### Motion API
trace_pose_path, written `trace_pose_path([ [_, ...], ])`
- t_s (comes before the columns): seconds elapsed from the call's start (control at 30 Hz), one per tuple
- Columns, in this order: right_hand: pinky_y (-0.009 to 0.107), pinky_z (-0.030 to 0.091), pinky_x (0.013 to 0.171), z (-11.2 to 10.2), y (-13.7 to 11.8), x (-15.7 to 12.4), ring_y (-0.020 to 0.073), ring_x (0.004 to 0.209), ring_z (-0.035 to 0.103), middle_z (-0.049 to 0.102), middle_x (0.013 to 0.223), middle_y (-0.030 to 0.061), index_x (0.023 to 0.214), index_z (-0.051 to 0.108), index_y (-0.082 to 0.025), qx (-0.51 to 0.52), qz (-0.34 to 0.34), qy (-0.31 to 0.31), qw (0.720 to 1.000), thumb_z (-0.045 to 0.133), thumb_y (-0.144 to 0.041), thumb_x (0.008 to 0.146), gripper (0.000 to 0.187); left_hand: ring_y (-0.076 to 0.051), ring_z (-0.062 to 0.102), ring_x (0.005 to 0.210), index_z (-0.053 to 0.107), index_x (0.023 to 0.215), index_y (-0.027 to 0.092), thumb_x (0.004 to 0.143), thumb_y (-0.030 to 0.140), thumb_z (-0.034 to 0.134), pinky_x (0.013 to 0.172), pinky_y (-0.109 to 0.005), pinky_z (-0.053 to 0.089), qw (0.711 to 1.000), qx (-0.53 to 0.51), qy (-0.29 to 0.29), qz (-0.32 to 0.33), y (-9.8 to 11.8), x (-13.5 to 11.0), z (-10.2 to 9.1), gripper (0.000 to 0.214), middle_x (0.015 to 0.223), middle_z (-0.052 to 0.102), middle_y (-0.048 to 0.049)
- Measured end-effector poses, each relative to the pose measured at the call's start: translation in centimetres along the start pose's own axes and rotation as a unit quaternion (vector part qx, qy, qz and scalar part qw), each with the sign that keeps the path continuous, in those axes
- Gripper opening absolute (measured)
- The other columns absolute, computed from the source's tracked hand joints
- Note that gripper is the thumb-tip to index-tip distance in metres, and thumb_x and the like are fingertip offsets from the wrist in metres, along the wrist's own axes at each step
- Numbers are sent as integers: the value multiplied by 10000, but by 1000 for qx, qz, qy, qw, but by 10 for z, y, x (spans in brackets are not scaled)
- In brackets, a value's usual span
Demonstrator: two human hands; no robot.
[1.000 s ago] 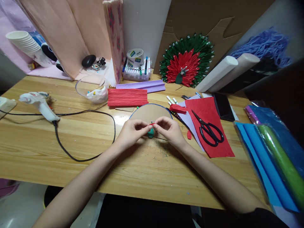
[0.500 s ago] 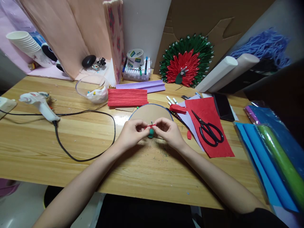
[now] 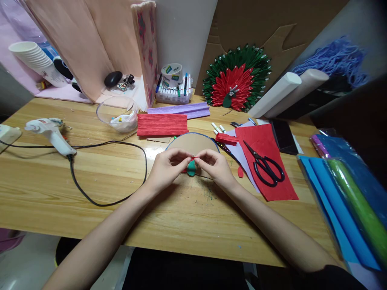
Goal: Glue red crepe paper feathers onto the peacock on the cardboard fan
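My left hand [image 3: 167,168] and my right hand [image 3: 215,166] meet at the middle of the wooden table [image 3: 90,189]. Both pinch a small red paper piece [image 3: 192,158] between thumb and fingertips. Just below the pinch lies a small teal piece [image 3: 191,168]. Under and behind the hands rests a brown cardboard disc [image 3: 192,142] with a blue edge. Black scissors [image 3: 266,165] lie on a red sheet [image 3: 266,161] to the right of my right hand.
A glue gun [image 3: 50,132] with a black cord [image 3: 105,173] lies at left. A clear bowl [image 3: 117,114], red crepe paper [image 3: 162,124], purple paper [image 3: 179,109], a marker box [image 3: 173,93] and a red-green paper fan [image 3: 237,80] stand behind. Blue and green rolls [image 3: 347,193] fill the right edge.
My fingers have shifted slightly on the red piece, with the hands drawing a little closer together. Everything else stays put.
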State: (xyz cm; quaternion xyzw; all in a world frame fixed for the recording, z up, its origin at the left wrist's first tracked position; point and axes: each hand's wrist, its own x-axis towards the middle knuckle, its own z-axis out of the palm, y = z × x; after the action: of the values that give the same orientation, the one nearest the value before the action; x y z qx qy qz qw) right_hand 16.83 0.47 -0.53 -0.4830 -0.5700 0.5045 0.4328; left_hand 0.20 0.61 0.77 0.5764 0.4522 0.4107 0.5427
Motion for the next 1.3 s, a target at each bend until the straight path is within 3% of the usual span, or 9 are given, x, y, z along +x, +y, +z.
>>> trace_pose_path([
  [0.27,258,467,601,1,-1,0,131,662,564,596,704,10,745,580,-179,7,-9,-1,1000,653,-374,717,210,-156,640,737,669,834,130,734,356,625,686,-264,522,1000,8,12,-15,1,0,-1,251,818,693,-66],
  [0.63,260,470,629,1,-1,-2,136,706,574,607,752,16,819,589,-184,16,-21,-2,1000,655,-341,728,193,-127,611,734,601,893,133,747,302,619,680,-239,514,999,-5,28,16,-1,1,-1,224,813,644,-47],
  [1.3,232,430,587,1,1,0,108,627,526,561,688,-6,746,556,-170,41,21,-18,999,645,-336,721,190,-129,612,752,592,909,133,710,296,662,682,-239,509,1000,-8,8,-6,-4,2,0,266,821,643,-50],
])
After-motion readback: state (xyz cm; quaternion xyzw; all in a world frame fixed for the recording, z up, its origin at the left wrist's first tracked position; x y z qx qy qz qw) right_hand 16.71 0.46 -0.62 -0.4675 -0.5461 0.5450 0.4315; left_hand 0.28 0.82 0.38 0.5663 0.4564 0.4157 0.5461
